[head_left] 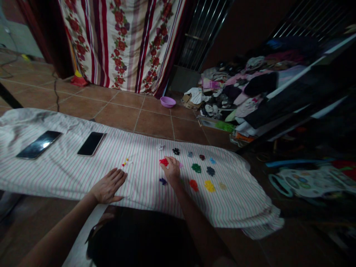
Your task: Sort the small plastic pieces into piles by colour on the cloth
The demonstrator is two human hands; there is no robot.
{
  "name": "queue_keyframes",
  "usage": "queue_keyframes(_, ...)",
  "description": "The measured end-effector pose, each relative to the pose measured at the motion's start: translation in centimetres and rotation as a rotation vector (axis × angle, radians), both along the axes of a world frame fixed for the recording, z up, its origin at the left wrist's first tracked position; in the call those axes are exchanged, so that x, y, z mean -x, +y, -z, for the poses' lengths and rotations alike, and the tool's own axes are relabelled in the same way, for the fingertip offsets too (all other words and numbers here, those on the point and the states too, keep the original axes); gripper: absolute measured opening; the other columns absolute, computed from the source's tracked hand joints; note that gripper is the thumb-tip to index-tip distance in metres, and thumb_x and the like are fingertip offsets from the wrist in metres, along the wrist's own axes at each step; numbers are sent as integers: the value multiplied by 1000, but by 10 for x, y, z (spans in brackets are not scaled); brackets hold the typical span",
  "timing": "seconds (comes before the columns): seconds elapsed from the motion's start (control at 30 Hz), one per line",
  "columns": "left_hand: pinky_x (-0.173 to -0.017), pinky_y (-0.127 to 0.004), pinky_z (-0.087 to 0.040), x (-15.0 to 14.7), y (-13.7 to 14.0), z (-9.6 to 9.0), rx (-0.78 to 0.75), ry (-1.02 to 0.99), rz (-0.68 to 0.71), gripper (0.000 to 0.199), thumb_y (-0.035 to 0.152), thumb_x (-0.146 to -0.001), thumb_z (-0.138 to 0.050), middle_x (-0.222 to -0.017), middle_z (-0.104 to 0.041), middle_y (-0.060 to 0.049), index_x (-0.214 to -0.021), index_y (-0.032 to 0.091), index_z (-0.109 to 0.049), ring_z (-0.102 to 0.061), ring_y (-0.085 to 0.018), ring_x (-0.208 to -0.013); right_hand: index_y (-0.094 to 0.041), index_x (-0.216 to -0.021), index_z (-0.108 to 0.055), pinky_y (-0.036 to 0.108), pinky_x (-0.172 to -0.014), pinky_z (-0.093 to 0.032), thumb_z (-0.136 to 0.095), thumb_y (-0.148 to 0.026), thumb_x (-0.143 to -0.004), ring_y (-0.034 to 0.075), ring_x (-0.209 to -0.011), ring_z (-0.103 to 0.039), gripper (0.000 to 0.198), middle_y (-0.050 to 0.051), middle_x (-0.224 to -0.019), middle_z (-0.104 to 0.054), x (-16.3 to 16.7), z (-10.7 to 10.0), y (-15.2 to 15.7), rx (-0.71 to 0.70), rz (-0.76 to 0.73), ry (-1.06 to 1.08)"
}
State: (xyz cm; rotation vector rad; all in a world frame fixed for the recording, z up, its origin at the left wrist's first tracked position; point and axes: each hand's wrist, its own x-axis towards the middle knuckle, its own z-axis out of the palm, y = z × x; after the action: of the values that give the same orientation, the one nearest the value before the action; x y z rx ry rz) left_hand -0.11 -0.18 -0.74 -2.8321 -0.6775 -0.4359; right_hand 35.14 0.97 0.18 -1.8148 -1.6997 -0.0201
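My left hand [109, 186] lies flat on the striped cloth [144, 189], palm down with fingers stretched out. Just beyond its fingertips is a small cluster of red, yellow and white pieces [126, 162]. Over on the right, my right hand [171, 171] reaches into a pile of small red pieces [164, 162], thumb and fingers bent together at its edge. Whatever sits between those fingertips is too small to make out. Around this hand lie dark blue pieces [162, 181], black pieces [176, 151], green pieces [196, 168], orange pieces [194, 185] and yellow pieces [209, 186].
Two dark-screened devices, a tablet [39, 145] and a phone [91, 144], rest on the cloth at left. Beyond it are a tiled floor, a purple basin [168, 102] and a flowered curtain [119, 44]. Clothes [239, 81] are heaped at right.
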Motion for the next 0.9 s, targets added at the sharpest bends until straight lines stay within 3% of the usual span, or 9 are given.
queue_keyframes(0.2, -107, -54, -34, 0, 0, 0, 29, 20, -13, 77, 64, -92, -38, -129, -55, -24, -140, 4, -45, -47, -38, -123, -22, -126, -62, 41, -93, -42, -63, -33, -84, 25, -105, -51, 44, 11, -113, -63, 5, 5, 5, 69, -2, -45)
queue_keyframes(0.5, -106, -54, -35, 0, 0, 0, 17, 2, -4, 78, 64, -91, -39, -127, -56, -24, -140, 4, -45, -49, -37, -121, -19, -117, -67, 39, -90, -44, -64, -31, -81, 25, -100, -54, 38, 12, -108, -63, 10, 10, 14, 94, 36, 3)
queue_keyframes(0.9, -105, -54, -36, 0, 0, -3, -37, 27, 5, 76, 63, -92, -39, -128, -56, -24, -136, 2, -48, -49, -38, -122, -28, -123, -66, 39, -94, -39, -67, -33, -83, 26, -113, -48, 40, 6, -125, -63, 10, -4, 15, 137, -65, -128)
